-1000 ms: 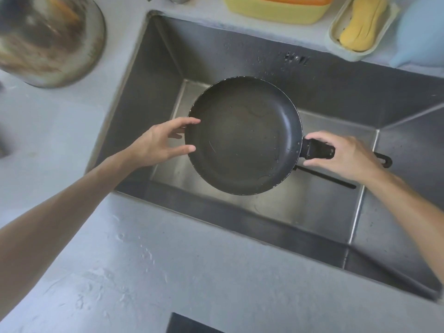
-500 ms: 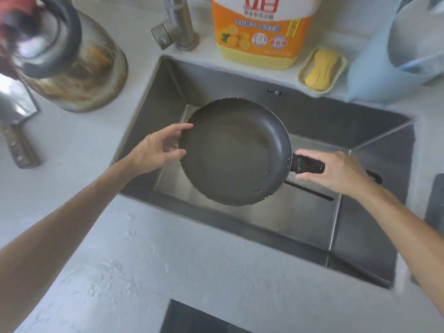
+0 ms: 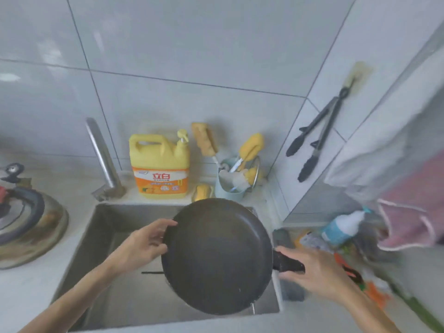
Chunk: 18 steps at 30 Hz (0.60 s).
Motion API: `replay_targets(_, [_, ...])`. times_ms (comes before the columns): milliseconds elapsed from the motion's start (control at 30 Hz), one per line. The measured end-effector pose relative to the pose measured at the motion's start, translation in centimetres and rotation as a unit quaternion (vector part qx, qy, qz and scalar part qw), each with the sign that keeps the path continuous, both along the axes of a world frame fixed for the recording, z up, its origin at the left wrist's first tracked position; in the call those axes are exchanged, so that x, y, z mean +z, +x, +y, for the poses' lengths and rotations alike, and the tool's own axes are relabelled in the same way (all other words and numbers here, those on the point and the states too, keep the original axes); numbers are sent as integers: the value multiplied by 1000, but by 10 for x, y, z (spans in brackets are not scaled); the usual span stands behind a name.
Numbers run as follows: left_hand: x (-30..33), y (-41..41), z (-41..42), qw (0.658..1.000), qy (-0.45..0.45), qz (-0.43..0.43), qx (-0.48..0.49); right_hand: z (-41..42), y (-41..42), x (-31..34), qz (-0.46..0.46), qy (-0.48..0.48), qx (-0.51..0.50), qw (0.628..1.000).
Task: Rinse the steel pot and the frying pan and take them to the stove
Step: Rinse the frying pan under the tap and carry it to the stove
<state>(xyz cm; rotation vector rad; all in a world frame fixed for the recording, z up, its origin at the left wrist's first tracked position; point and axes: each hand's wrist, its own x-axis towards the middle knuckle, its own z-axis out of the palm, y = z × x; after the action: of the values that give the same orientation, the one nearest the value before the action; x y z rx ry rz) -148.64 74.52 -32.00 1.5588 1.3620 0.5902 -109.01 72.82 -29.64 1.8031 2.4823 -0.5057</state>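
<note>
Frying pan (image 3: 217,257): dark, non-stick, you are holding it above the right half of the sink (image 3: 103,236), tilted, with a thin thread of water dripping from its low near rim. Your right hand (image 3: 319,275) is wrapping closed around the black handle (image 3: 287,263); your left hand (image 3: 141,246) is steadying the far left rim, thumb over the edge and fingers under, a light pinch and not a full fist.

Handling, as a judgement: you are draining before the carry, so keep the low rim over the basin until the drip stops, then level the pan and let the handle grip take the weight before the left hand lets go. The rim is probably wet and slick.

Pan contents: nothing solid showing; a few droplets only.

Sink: no dishes showing in the visible part; one dark thin rod lying across the bottom, what it is I cannot tell.

Steel pot (image 3: 28,227): sitting on the counter (image 3: 26,292) left of the sink, lid on, so its contents are hidden.

Blue holder (image 3: 228,188): behind the sink, holding sponge brushes.

Detergent jug (image 3: 159,167): yellow, standing beside the faucet (image 3: 103,159).
</note>
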Motion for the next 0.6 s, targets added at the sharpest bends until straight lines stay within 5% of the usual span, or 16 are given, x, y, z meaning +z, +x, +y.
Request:
replay_targets(267, [105,141,51,970,75,-34,-228,-120,103,125,-1,126,-170,977])
replay_targets(600, [228,422,-2,867,145,-106,-465,-337,218,239,-205,232,-371,875])
